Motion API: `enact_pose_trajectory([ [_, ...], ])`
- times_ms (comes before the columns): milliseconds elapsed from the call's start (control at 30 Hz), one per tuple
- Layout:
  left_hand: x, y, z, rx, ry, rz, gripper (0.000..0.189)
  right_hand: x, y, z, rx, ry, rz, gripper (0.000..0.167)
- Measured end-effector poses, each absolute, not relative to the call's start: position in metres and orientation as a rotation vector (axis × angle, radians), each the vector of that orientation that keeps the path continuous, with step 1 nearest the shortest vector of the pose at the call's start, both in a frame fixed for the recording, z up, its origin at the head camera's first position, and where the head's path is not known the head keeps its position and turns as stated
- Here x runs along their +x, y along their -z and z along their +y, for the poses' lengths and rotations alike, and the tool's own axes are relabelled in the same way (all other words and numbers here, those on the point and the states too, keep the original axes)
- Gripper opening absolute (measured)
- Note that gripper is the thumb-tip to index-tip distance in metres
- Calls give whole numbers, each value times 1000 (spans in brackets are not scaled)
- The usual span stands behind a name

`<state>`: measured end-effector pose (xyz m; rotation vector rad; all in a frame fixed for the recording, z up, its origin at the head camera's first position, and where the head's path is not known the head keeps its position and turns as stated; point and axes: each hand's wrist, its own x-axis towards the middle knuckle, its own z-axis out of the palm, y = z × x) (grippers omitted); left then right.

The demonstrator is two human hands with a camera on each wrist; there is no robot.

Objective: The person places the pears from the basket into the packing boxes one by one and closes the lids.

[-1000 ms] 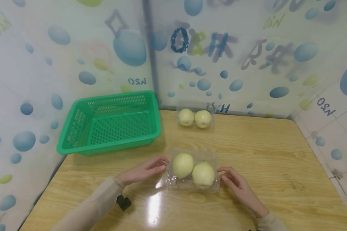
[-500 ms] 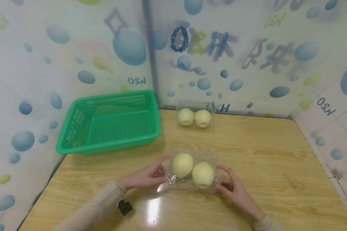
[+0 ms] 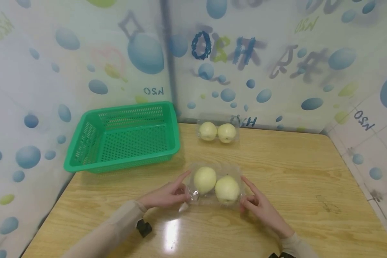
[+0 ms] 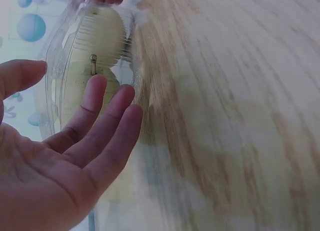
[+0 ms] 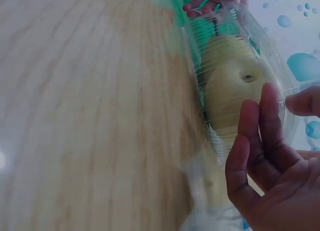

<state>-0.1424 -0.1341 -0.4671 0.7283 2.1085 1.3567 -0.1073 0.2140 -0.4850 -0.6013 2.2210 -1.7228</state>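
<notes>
A clear plastic clamshell box (image 3: 230, 170) holding two pale yellow pears (image 3: 205, 180) lies between my hands at the table's near middle. My left hand (image 3: 164, 194) grips its left end and my right hand (image 3: 262, 206) its right end, index fingers towards the far corners and thumbs at the near ones. In the left wrist view, the fingertips (image 4: 92, 88) are against the ribbed side, where a pear's stem shows through. The right wrist view has the thumb at the box's flange and the fingers (image 5: 267, 103) along its side.
A green plastic basket (image 3: 133, 141) with nothing in it stands at the back left of the wooden table (image 3: 293, 172). Against the back wall sits another clear box with two pears (image 3: 227, 133). Patterned walls enclose the table's back and sides.
Both hands have come in from just beside the box to take hold of its ends. In the last half second the box has shifted slightly away from me.
</notes>
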Motion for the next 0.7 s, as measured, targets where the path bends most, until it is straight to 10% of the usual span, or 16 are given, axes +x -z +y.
enact_pose_trajectory([
  [700, -177, 474, -126, 640, -1491, 1973, 86, -140, 487, 219, -412, 1775, 2173, 69],
])
